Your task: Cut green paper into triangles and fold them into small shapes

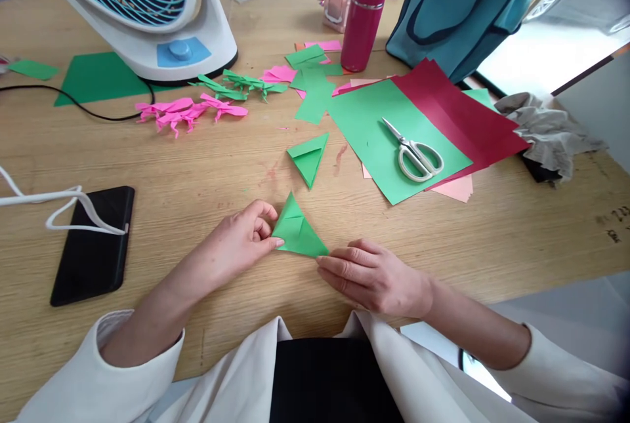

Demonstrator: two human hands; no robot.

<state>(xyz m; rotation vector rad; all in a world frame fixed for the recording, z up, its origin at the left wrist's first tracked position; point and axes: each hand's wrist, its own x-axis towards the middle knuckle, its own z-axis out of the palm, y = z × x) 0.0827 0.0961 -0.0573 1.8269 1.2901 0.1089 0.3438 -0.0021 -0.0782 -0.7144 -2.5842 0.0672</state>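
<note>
A green folded paper triangle (299, 229), creased across its middle, lies on the table close to my body. My left hand (246, 229) pinches its left corner, thumb on top and fingers curled behind the edge. At the right corner is my right hand (367, 273), its fingers pressed together over the paper's tip. Just beyond them rests a second green folded paper triangle (310, 159), touched by neither hand. White-handled scissors (413, 153) lie on a stack of green paper (364, 128) and red paper (457, 115) to the right.
Pink folded paper figures (187, 111) and green ones (241, 84) sit before a white fan (197, 49). A phone-like black device (91, 259) with a white cable is at left. A magenta flask (364, 23) and blue bag (457, 10) stand at the back. Crumpled cloth (551, 134) lies far right.
</note>
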